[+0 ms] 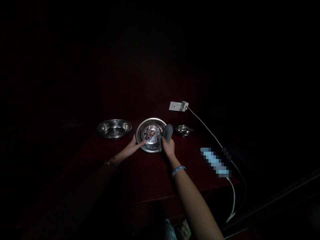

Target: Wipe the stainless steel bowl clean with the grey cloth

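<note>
Both forearms stretch out from the bottom of the view over a dark red table (pixel 150 180), and little else can be made out in the gloom. Far left on the table sits a shallow steel bowl (pixel 114 128), right way up and well apart from the hands. Next comes the left hand (pixel 132 146): its fingers are spread narrow and flat, with the thumb pressed on the near left rim of a round steel plate (pixel 147 133), steadying it. That plate lies in the middle of the table, just beyond both hands, and its shiny face mirrors something reddish that I cannot make out. On the plate's right edge, the right hand (pixel 168 147) is closed around a grey cloth (pixel 167 133), bunched up and pressed against the rim. A pale blue band (pixel 178 171) circles that wrist. Just right of the cloth rests a smaller steel dish (pixel 184 130), close to the plate but apart from it. Behind the dish lies a white power strip (pixel 178 106), and its white cord (pixel 212 135) trails off toward the right edge of the table.
</note>
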Demonstrator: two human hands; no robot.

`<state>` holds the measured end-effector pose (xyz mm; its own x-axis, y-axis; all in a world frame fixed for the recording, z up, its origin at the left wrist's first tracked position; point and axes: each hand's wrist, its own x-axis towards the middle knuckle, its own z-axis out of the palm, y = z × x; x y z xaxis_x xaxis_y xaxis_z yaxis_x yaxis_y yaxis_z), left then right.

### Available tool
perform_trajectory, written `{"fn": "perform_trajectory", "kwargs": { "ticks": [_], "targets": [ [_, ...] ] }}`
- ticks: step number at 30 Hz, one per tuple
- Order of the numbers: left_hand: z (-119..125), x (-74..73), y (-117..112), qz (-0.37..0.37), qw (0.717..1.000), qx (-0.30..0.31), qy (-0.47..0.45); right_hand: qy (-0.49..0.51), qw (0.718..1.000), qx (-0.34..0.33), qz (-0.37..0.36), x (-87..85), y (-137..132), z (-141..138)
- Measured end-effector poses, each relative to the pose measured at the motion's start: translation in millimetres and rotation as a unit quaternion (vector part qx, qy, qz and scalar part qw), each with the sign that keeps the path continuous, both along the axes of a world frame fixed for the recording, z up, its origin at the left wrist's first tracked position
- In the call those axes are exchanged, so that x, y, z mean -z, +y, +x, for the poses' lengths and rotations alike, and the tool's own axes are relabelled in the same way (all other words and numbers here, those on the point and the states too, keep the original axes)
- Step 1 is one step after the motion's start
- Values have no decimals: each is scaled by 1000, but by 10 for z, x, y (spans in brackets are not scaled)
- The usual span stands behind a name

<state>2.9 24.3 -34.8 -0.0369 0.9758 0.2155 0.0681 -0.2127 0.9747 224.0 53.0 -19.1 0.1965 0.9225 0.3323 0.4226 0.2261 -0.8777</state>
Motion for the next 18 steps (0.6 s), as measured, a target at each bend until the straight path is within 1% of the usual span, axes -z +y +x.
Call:
{"fn": "perform_trajectory", "kwargs": {
  "ticks": [3, 5, 10, 14, 18],
  "targets": [
    [-25, -66, -30, -46, 999, 4, -25, 3, 1000, 14, -12, -13, 7, 15],
    [-35, -94, -38, -63, 997, -1, -48, 8, 999, 23, -24, -21, 11, 18],
    [-26, -111, -44, -67, 994, 2, -89, 42, 998, 25, -42, 6, 50, 21],
    [-33, -102, -46, -67, 994, 13, -87, 63, 997, 15, -50, 51, 94, 21],
    [-59, -89, -47, -64, 995, 11, -81, 78, 995, 0, -64, 75, 119, 11]
  ]
}}
